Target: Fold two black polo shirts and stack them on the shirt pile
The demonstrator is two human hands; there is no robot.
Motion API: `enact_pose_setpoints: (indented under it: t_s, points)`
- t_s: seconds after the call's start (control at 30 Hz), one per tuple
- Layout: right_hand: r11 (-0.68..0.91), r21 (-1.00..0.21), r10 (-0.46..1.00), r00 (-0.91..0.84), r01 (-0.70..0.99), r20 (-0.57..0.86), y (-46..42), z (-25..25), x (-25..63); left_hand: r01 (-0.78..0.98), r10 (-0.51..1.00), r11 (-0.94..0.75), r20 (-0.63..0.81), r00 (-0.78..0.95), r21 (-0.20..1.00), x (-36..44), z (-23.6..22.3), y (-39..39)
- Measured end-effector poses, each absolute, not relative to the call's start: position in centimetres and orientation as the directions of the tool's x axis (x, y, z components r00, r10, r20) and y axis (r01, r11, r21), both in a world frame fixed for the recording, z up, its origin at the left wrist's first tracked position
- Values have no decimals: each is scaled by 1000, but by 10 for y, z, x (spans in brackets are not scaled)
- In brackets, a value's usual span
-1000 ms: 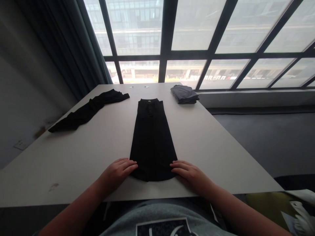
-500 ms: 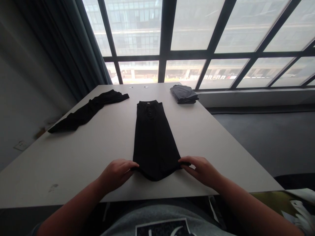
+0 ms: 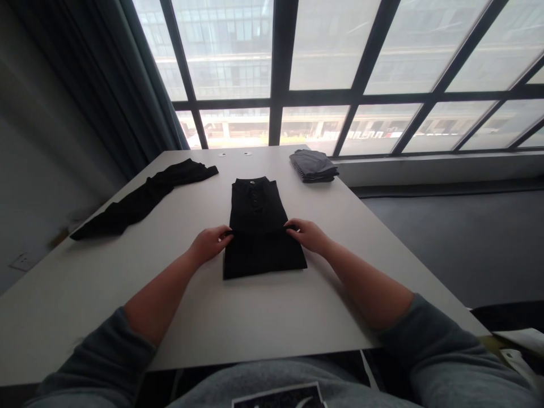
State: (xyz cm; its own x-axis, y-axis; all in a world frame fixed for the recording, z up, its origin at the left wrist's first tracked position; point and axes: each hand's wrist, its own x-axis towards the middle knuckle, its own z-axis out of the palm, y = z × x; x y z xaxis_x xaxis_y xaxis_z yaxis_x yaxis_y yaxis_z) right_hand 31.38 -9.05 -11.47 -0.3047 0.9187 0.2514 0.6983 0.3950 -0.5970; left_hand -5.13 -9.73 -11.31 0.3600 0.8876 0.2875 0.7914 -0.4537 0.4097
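A black shirt (image 3: 259, 198) with a buttoned placket lies in front of me, its collar toward the window. Its lower part is doubled up over itself, making a straight fold at the near side. My left hand (image 3: 211, 242) pinches the turned-up hem at the left corner. At the right corner of that same hem, my right hand (image 3: 309, 233) grips the cloth between thumb and fingers. The hem lies across the shirt a little below the buttons.
The shirt rests on a white table (image 3: 178, 317). Another black garment (image 3: 144, 198) stretches along the left side. A stack of folded grey clothes (image 3: 314, 165) sits at the far right edge. Windows stand behind the table, and a dark curtain (image 3: 102, 73) hangs at the left.
Both hands have moved away from me, carrying the hem up over the shirt. The shirt now lies folded and shorter. My view has shifted slightly.
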Motion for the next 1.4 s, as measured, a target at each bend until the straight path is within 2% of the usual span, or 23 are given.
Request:
enact_pose_setpoints:
  t_s: [0.17,0.33,0.47,0.6,0.77,0.87,1.13,1.27,1.4]
  points:
    - [489,-383,869,-399,783,294,-82,-133,314,780,880,-470,288,378,413,-53,-139,-86]
    - [608,-244,770,-486,755,414,-103,-130,299,734,763,-625,406,502,267,-24,-129,-107]
    - [683,-190,720,-606,706,339,-120,-136,277,725,742,-655,361,566,211,7,-137,-125]
    - [674,-144,736,-643,725,209,-130,-150,269,749,764,-638,259,591,176,14,-157,-133]
    - [641,-144,767,-633,754,105,-135,-157,274,730,755,-655,209,621,198,4,-159,-138]
    - [615,-171,788,-609,770,92,-136,-156,278,696,755,-656,243,609,293,-4,-153,-138]
    - [592,-244,803,-588,768,101,-139,-150,283,626,827,-563,355,437,540,-19,-147,-124]
    - [559,-303,828,-538,772,157,-128,-149,291,646,844,-525,442,306,555,-26,-146,-95]
    - [436,-297,900,-419,850,121,-105,-152,304,739,864,-469,426,269,483,-33,-154,-59]
